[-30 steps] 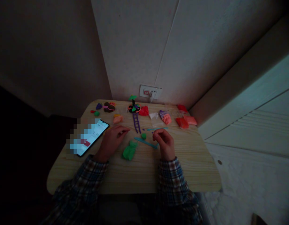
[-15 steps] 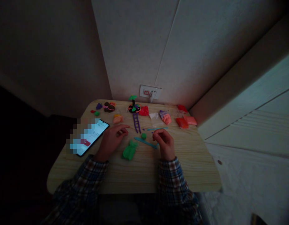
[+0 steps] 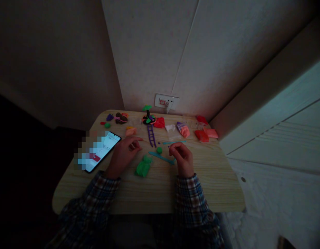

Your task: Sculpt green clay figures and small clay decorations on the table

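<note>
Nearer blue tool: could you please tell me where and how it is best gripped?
I would pinch the nearer blue tool by its slim shaft, right of the green ball, coming from above with fingertips on its two long sides. It lies flat and slanting, and the ball sits close beyond its left half, leaving less finger room there.

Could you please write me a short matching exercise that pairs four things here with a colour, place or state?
Things:
1. Phone
2. Ladder shape
3. Small ball
4. Socket

Descriptions:
A. Purple
B. Mounted on the wall
C. Screen lit
D. Green, near a blue tool

Right pairs: 1-C; 2-A; 3-D; 4-B
</note>
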The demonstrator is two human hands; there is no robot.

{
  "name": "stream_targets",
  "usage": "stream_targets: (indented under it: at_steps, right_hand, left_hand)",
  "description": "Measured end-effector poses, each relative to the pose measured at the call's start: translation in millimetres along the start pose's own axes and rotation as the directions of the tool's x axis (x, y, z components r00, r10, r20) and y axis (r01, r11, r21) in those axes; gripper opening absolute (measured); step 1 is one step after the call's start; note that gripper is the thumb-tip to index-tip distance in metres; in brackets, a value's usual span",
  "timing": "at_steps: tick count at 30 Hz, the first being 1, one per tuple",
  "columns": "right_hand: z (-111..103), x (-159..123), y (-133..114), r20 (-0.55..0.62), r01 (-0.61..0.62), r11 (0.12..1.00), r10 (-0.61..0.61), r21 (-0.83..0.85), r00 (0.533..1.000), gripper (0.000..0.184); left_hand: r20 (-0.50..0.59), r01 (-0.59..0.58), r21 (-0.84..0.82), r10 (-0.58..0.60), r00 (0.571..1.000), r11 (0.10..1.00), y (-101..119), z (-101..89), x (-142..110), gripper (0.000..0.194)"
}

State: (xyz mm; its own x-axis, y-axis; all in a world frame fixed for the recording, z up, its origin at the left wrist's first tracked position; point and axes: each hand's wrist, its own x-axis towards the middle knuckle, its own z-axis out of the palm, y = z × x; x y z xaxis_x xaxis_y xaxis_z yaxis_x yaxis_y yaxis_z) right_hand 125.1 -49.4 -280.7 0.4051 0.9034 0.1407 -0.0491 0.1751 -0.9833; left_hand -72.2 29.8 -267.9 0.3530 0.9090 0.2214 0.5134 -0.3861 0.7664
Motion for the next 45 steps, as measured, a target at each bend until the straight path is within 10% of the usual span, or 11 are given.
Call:
stream_targets:
  at_steps: [25, 37, 45]
  right_hand:
    - [1.4, 0.6, -3.3, 0.004, -0.002, 1.0, 0.002, -0.005, 1.0, 0.024]
    - [3.6, 0.3, -6.4, 0.036, 0.001, 1.0, -0.001, -0.013, 0.999, 0.028]
    - [6.1, -0.7, -5.7, 0.066, 0.002, 1.0, -0.001, -0.017, 0.998, 0.03]
  left_hand:
    - [-0.022, -0.054, 0.008, 0.055, 0.998, 0.998, -3.4, -0.8, 0.2, 0.019]
    - [-0.058, 0.117, -0.234, -0.134, 0.989, 0.965, 1.8, -0.3, -3.5, 0.014]
    - [-0.039, -0.027, -0.24, 0.019, 0.999, 0.97, 4.9, -2.5, -1.5, 0.014]
